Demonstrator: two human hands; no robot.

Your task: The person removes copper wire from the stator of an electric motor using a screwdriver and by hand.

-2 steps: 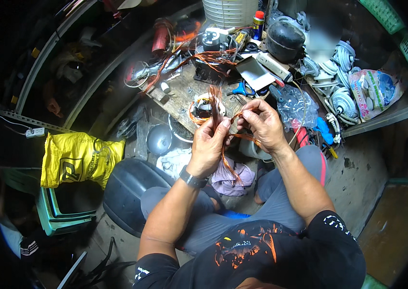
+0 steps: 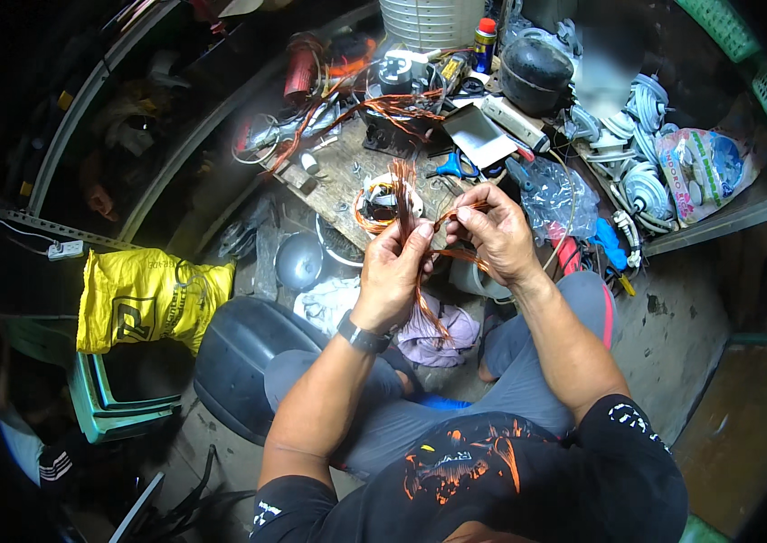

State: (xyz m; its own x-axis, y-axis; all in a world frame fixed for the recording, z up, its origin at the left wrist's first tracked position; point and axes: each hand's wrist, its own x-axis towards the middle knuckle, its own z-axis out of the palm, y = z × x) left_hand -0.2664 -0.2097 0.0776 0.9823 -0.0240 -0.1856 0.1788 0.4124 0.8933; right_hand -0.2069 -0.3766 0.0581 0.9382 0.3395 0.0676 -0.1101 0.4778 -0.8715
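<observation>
Both of my hands are raised in front of me over a low wooden workbench (image 2: 338, 181). My left hand (image 2: 395, 271) pinches a bundle of thin copper wire (image 2: 402, 185) that stands up from its fingertips and hangs in a loop below. My right hand (image 2: 492, 231) grips the same copper wire a little to the right, its fingers curled around the strands. A black watch (image 2: 364, 336) sits on my left wrist. Just behind my hands lies a round motor stator wound with copper (image 2: 374, 201).
The bench holds a black compressor (image 2: 535, 65), a red-capped spray can (image 2: 486, 41), blue-handled pliers (image 2: 452, 166), a white fan guard (image 2: 430, 20) and tangled copper wire (image 2: 383, 107). White coil parts (image 2: 641, 185) lie right. A yellow sack (image 2: 144, 299) rests on a green crate (image 2: 112, 403) at left.
</observation>
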